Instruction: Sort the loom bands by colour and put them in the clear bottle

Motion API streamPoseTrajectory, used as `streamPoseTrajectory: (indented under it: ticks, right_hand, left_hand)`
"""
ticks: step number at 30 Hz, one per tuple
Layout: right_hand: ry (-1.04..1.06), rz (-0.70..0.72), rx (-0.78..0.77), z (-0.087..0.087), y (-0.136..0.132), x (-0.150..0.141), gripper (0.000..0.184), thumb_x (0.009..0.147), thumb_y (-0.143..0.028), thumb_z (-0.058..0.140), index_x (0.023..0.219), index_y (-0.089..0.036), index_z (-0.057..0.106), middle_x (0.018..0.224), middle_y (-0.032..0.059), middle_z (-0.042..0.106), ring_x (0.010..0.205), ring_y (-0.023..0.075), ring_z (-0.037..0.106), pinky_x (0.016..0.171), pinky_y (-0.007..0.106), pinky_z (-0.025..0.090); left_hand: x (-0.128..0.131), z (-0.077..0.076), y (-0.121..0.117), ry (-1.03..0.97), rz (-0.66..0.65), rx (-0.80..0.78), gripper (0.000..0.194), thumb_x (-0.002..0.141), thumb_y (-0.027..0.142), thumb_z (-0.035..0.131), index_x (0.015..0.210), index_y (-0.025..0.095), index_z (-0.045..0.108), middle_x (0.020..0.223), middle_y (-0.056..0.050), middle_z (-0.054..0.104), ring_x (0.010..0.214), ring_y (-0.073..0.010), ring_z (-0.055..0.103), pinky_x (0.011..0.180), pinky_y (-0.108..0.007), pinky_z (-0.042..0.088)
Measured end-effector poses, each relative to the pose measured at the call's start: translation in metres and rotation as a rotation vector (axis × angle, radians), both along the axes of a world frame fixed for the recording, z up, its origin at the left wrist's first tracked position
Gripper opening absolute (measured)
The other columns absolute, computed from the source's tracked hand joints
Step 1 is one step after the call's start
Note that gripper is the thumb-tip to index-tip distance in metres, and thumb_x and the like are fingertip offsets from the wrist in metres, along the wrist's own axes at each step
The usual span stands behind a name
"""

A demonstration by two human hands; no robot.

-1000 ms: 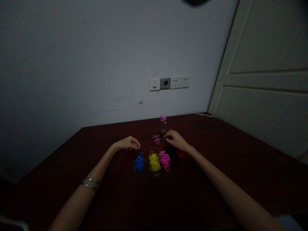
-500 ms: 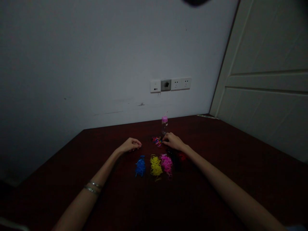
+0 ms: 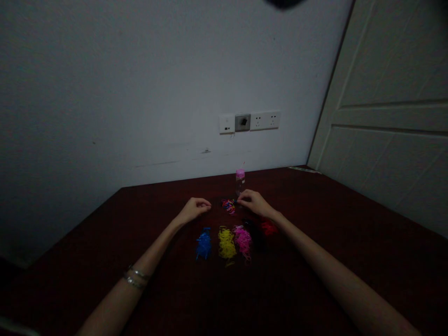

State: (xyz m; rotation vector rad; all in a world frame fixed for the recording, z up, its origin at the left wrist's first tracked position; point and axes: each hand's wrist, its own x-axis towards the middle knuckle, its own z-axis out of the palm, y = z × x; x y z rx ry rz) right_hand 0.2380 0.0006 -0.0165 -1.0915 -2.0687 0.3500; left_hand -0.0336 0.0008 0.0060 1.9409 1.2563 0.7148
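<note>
One mixed-colour heap (image 3: 229, 206) to pick at, seemingly of little elastic bands, toward the far edge of a dark red bench (image 3: 157, 197) and just in front of a pink-lidded bottle (image 3: 240, 182). Called, by all appearances, for a light touch: best done by teasing a single band from the loose border rather than digging into the middle, freeing any tangle before lifting. Called, too, for a raised right forearm (image 3: 315, 252), to spare the red heap (image 3: 269, 228) near it, and for care around the bottle, seemingly within easy reach of a nudge.

Held the right hand (image 3: 257, 204) at the mixed heap's right border, with thumb and forefinger drawn close together; too dim to tell of any band pinched between. Held the left hand (image 3: 192, 210) off the opposite side, near but apart from the heap, fingers curled and tips close to the thumb; again, impossible to tell of anything gripped.

Set out on the nearer side, from the bench's left edge toward its right: a blue heap (image 3: 203, 245), a yellow heap (image 3: 227, 244), a pink heap (image 3: 242, 241) just beside the yellow, a dark patch (image 3: 257, 237), possibly more bands, and the red heap.
</note>
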Motion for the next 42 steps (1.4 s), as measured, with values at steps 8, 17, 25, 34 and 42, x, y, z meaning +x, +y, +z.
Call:
streamPoseTrajectory:
  ticks: [8,17,25,34,42]
  right_hand:
    - [0.159,0.234,-0.104,0.020,-0.023,-0.023,0.015,0.076,-0.030,0.058,0.078,-0.018,0.067,0.085,0.0039,0.061,0.081,0.0144,0.057,0.078,0.030,0.044]
    - [0.189,0.299,-0.111,0.025,-0.036,-0.037,0.013,0.076,-0.026,0.058,0.079,-0.017,0.068,0.087,0.0048,0.060,0.083,0.0148,0.057,0.078,0.030,0.044]
    - [0.180,0.281,-0.118,0.024,-0.037,-0.038,0.013,0.076,-0.025,0.058,0.079,-0.017,0.067,0.087,0.0051,0.061,0.084,0.0153,0.057,0.078,0.030,0.044]
    - [0.150,0.098,-0.092,0.012,-0.016,-0.013,0.021,0.076,-0.033,0.056,0.082,-0.016,0.067,0.084,0.0056,0.063,0.080,0.0166,0.058,0.075,0.030,0.044]
    - [0.170,-0.075,-0.080,-0.002,0.006,0.027,0.023,0.075,-0.034,0.055,0.080,-0.016,0.067,0.084,0.0064,0.065,0.080,0.0182,0.059,0.076,0.030,0.044]
  left_hand:
    - [0.028,0.019,-0.026,0.070,-0.169,0.294,0.041,0.072,0.033,0.057,0.107,0.013,0.059,0.078,-0.004,0.060,0.062,-0.0100,0.047,0.058,-0.021,0.037]
    - [0.031,0.024,-0.032,0.078,-0.259,0.286,0.022,0.075,0.028,0.055,0.083,0.013,0.067,0.079,-0.005,0.064,0.072,-0.0131,0.056,0.066,-0.022,0.040]
    - [0.030,0.022,-0.030,0.116,-0.267,0.210,0.023,0.073,0.028,0.054,0.079,0.010,0.067,0.072,-0.005,0.063,0.064,-0.0115,0.052,0.060,-0.020,0.038]
    - [-0.004,0.017,-0.007,0.300,-0.358,-0.107,0.020,0.064,0.025,0.058,0.074,0.011,0.068,0.061,-0.002,0.062,0.054,-0.0087,0.048,0.052,-0.019,0.034]
    - [-0.026,0.002,0.004,0.349,-0.390,-0.300,0.022,0.060,0.030,0.062,0.071,0.012,0.067,0.058,-0.001,0.060,0.049,-0.0081,0.046,0.045,-0.018,0.032]
